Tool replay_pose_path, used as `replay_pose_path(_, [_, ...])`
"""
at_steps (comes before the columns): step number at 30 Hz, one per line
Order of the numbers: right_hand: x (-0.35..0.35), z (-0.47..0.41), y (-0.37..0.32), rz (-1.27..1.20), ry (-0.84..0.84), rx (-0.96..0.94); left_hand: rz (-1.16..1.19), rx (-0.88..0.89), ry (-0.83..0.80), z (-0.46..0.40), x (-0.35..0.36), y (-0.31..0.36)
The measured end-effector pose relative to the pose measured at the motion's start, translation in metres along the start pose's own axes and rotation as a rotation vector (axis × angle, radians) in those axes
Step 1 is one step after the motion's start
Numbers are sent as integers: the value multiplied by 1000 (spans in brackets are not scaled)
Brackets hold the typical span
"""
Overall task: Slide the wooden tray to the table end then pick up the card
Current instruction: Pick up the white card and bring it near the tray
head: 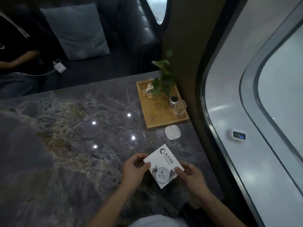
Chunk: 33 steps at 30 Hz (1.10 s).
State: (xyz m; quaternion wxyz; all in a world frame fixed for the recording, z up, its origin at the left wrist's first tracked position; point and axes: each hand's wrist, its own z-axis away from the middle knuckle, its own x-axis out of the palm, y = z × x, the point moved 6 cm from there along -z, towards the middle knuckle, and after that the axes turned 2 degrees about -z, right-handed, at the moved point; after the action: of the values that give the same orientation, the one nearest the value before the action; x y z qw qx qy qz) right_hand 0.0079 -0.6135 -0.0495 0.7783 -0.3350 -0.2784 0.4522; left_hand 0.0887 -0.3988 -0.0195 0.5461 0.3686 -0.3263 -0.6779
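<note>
The white card [164,163], printed with a logo and a plate picture, is held just above the dark marble table [82,128]. My left hand [135,169] grips its left edge and my right hand [190,179] grips its lower right corner. The wooden tray [154,115] lies at the table's far right end, against the wall. On it stand a leafy plant [164,77] in a glass vessel, a small metal pot [173,100] and a clear glass holder [180,108].
A white square coaster-like pad [172,132] lies between tray and card. A dark sofa with a blue cushion [77,30] stands beyond the table, where another person [13,51] sits by a white charger [59,67]. A curved window frame [229,145] runs along the right.
</note>
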Motion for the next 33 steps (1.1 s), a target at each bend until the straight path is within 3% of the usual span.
replay_pose_path(20, [-60, -24, -25, -80, 158, 1, -2, -23, -120, -47, 104, 32])
replay_pose_path(24, [-65, -25, -27, -39, 162, -27, -32, -7, -133, -52, 116, 32])
replay_pose_path(33, [-71, -26, -27, -193, 131, 35, -41, -55, -156, -70, 138, 26])
